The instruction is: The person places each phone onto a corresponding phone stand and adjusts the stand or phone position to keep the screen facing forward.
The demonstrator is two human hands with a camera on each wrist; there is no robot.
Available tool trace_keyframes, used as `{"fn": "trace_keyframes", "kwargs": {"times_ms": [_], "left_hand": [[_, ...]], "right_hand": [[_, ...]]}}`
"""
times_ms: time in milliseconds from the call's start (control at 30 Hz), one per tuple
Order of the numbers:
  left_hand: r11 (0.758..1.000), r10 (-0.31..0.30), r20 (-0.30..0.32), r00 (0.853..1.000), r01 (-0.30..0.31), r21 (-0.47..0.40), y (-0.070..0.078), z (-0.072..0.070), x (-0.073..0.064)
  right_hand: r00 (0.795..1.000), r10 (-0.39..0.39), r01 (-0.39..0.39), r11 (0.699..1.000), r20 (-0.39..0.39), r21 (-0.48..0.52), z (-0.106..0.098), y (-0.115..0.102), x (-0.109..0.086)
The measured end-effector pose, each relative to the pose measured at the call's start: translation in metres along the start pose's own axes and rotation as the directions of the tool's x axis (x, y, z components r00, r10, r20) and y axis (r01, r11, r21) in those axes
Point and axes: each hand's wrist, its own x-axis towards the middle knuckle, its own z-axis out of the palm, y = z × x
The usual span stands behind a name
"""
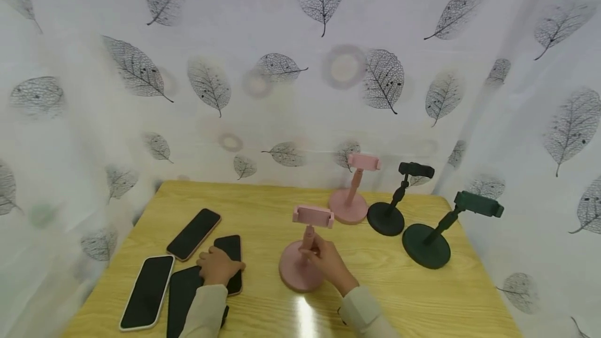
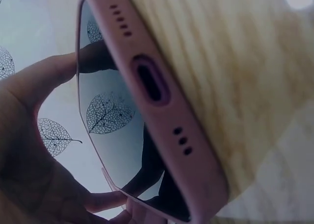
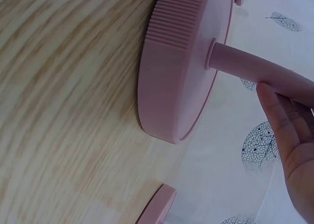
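Note:
My left hand [image 1: 218, 267] lies over a smartphone [image 1: 230, 246] with a dark screen, thumb at its right edge and fingers at the opposite side. In the left wrist view, the phone's pink case [image 2: 196, 165] shows its charging port, and the hand [image 2: 34, 136] spans the glossy screen. The thumb and fingers of my right hand [image 1: 328, 260] pinch the stem of a pink phone stand [image 1: 293, 270], which stands upright on its round base. The right wrist view has the ribbed base [image 3: 164, 91] close up, with fingertips [image 3: 267, 94] against the stem.
Left on the wooden table [image 1: 263, 312] lie a pink-edged phone [image 1: 194, 234], a white-edged phone [image 1: 147, 293] and a black device [image 1: 180, 296] partly under the left sleeve. Another pink stand [image 1: 347, 206], a black stand [image 1: 386, 219] and a dark green stand [image 1: 424, 249] line the right. Leaf-patterned curtain [image 1: 281, 119] surrounds it.

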Motion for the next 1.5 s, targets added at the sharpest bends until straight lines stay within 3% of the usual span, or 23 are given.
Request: {"fn": "trace_keyframes", "kwargs": {"times_ms": [233,367,533,700,967,1233,1500], "left_hand": [[1.000,0.001,0.039,0.999,-0.002,0.013,0.003,0.004,0.002],[0.998,0.046,0.041,0.998,-0.047,0.034,0.002,0.000,-0.003],[0.994,0.110,-0.002,0.994,-0.110,0.027,0.002,-0.005,-0.011],[0.994,0.105,-0.039,0.994,-0.104,0.038,0.003,-0.001,-0.012],[0.989,0.145,-0.109,0.983,-0.143,0.029,0.003,0.000,-0.014],[0.988,0.153,-0.006,0.988,-0.153,0.000,0.004,0.001,-0.012],[0.986,0.143,0.009,0.990,-0.142,-0.083,0.002,0.008,-0.004]], "right_hand": [[1.000,0.022,-0.022,1.000,-0.006,-0.004,0.000,-0.002,-0.001],[0.999,0.038,-0.039,0.999,0.022,0.020,0.001,-0.001,0.000],[0.999,0.042,-0.042,0.999,0.034,0.024,0.000,-0.005,0.001],[0.998,0.050,-0.050,0.999,0.050,0.002,-0.008,-0.022,-0.002],[0.999,0.041,-0.042,0.998,0.032,0.036,-0.001,-0.004,0.000],[0.999,0.040,-0.040,0.999,0.031,0.026,-0.001,-0.001,0.002],[0.998,0.055,-0.056,0.998,0.036,0.022,-0.002,-0.001,0.001]]}}
